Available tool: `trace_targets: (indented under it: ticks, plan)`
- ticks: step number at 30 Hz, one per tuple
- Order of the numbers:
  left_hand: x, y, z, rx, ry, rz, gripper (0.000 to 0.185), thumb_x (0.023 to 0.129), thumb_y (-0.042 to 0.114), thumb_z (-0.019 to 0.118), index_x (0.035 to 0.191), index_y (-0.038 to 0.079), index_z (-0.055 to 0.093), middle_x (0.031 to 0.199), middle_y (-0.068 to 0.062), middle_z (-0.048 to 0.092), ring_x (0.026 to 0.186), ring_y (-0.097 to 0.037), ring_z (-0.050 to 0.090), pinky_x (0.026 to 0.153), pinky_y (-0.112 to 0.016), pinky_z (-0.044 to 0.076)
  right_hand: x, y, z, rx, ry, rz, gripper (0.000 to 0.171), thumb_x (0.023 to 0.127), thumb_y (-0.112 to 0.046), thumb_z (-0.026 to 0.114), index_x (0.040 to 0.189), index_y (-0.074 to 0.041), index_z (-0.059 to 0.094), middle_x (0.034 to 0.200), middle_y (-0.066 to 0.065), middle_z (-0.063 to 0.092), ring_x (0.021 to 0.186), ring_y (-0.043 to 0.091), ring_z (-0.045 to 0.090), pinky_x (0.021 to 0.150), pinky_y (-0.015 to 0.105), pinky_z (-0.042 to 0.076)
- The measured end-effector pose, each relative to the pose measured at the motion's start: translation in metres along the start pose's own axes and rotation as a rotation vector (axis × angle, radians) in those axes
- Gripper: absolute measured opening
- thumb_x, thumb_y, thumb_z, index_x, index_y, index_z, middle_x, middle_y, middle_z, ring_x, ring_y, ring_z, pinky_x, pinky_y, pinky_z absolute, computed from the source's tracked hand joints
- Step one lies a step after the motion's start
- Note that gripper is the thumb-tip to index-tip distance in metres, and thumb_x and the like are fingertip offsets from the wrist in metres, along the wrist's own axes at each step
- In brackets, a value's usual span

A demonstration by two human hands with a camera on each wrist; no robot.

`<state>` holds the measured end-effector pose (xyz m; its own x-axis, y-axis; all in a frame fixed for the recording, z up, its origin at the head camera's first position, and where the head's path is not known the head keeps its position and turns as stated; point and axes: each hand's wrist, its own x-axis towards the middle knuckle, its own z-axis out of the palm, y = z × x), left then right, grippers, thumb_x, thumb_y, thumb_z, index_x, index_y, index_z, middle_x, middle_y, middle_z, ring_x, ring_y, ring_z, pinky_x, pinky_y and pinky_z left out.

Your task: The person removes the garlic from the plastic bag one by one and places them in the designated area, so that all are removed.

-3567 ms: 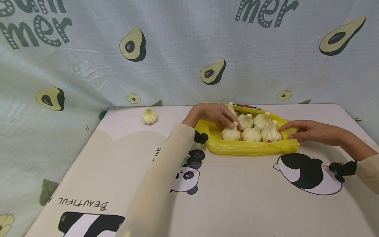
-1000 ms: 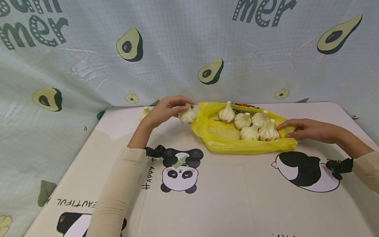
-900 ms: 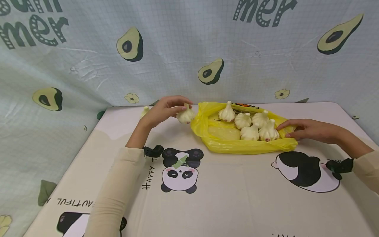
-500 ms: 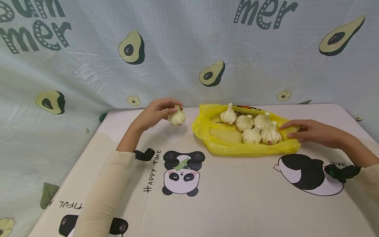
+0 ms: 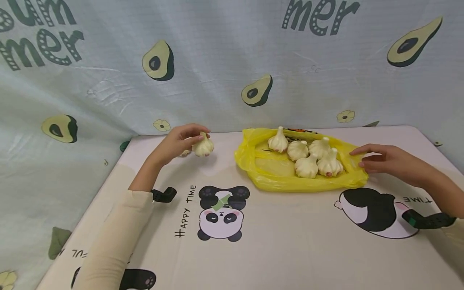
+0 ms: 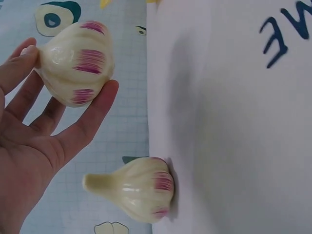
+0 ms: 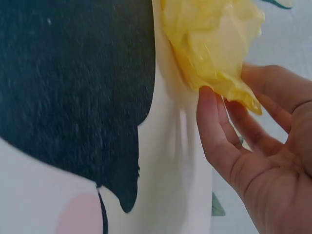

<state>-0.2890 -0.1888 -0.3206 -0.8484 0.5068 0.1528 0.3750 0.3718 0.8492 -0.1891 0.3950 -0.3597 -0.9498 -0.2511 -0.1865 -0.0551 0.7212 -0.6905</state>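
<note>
Thumb and fingertips of my left hand (image 5: 174,144) pinch a garlic bulb (image 5: 204,147) by its neck and side, above the table's far left part. Purple streaks mark the bulb in the left wrist view. A second garlic bulb (image 6: 141,190) lies at the table's far edge, mostly hidden behind the left hand in the head view. Several more garlic bulbs (image 5: 307,166) fill the right part of a yellow plastic bag (image 5: 290,184). At the bag's right end is my right hand (image 5: 396,164), its thumb and fingers loosely spread around the crumpled corner.
The table (image 5: 282,249) has a pale cover printed with pandas and lettering. An avocado-print curtain (image 5: 210,48) stands right behind its far edge and along the left side. The bag's left part shows bare yellow plastic.
My left hand has taken one garlic bulb out of the bag and carried it left, toward the bulb on the table. The right hand has shifted slightly right, its fingers less far over the bag.
</note>
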Motion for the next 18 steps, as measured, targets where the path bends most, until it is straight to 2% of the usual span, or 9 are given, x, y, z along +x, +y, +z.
trace_targets:
  ticks: [7,10,14,18]
  plan:
    - [-0.001,-0.011,-0.002,-0.011,0.022,-0.001,0.026,0.104,0.016,0.06,0.127,0.007,0.068,0.124,-0.016,0.067,0.098,-0.017,0.061,0.075,-0.031,0.055,0.0,-0.008,0.005,0.005,0.026,-0.021,0.044,0.103,-0.03,0.062,0.139,-0.007,0.056,0.148,0.018,0.044,0.1,-0.013,0.055,0.076,0.028,0.058]
    - [0.0,-0.017,-0.004,-0.009,0.03,-0.004,0.025,0.104,0.016,0.061,0.126,0.008,0.068,0.123,-0.013,0.068,0.101,-0.017,0.061,0.078,-0.03,0.055,0.0,-0.011,0.007,-0.035,0.043,-0.024,0.044,0.103,-0.032,0.063,0.138,-0.007,0.057,0.147,0.02,0.046,0.113,0.012,0.063,0.076,0.027,0.057]
    - [0.004,-0.023,-0.008,0.027,0.027,0.012,0.025,0.104,0.015,0.06,0.126,0.005,0.068,0.123,-0.011,0.068,0.117,-0.019,0.06,0.087,-0.025,0.053,0.001,-0.014,0.01,-0.116,0.096,-0.024,0.042,0.102,-0.032,0.063,0.136,-0.008,0.059,0.145,0.024,0.049,0.122,0.047,0.055,0.075,0.025,0.055]
    - [0.007,-0.027,-0.011,0.092,0.022,0.03,0.024,0.104,0.014,0.06,0.124,0.004,0.07,0.122,-0.011,0.069,0.125,-0.022,0.058,0.091,-0.021,0.05,0.001,-0.017,0.013,-0.156,0.156,-0.026,0.04,0.101,-0.029,0.066,0.134,-0.007,0.061,0.142,0.024,0.052,0.118,0.046,0.056,0.071,0.019,0.052]
